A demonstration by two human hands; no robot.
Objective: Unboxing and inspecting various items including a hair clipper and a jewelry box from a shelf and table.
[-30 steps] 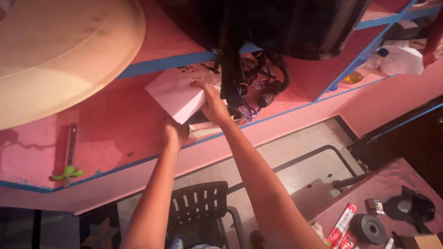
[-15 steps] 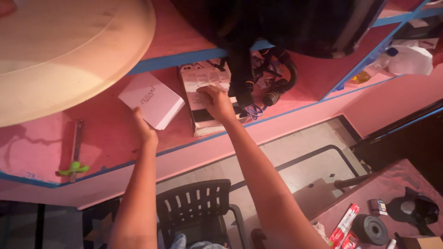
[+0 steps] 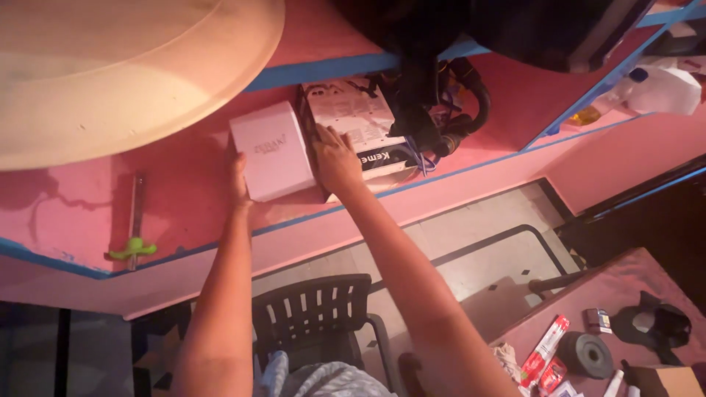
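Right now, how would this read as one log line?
left hand: on white box | right hand: on printed box | boxes: side by side on pink shelf
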